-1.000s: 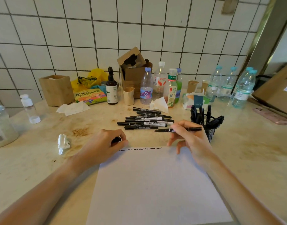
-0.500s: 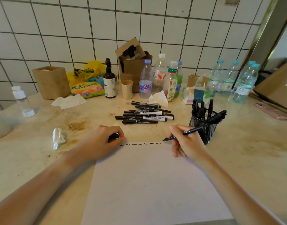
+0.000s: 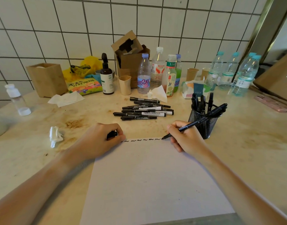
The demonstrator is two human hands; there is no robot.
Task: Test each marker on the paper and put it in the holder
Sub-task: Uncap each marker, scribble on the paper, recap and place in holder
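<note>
From the head camera, the right hand (image 3: 185,140) grips a black marker (image 3: 186,127) in a writing hold, fingers curled round the barrel, its tip touching the top edge of the white paper (image 3: 152,179) at the right end of a row of black squiggles (image 3: 140,140). About seven squiggles show, though the leftmost runs under the left hand, so the count is not sure. The marker's rear end slants up and away toward the black mesh holder (image 3: 204,122), which stands just beyond and to the right of the right hand. Roughly six markers stand in the holder, one leaning out over its right rim; they overlap, so the number is approximate.

The left hand (image 3: 99,140) rests on the table (image 3: 25,159) at the paper's top left corner, fingers curled round a small black cap (image 3: 112,134) whose end shows between thumb and forefinger.

Beyond and between the two hands lies a pile of black markers (image 3: 144,111), about eight, lying crosswise and partly stacked. A crumpled white tissue (image 3: 55,135) lies just left of the left hand. Farther off stand a brown pump bottle (image 3: 107,78), a beige cup (image 3: 125,85), and four drink bottles grouped behind the pile. At least four more water bottles (image 3: 243,75) stand beyond the holder, to the right. A pink phone (image 3: 272,103) lies well right of the right hand.
</note>
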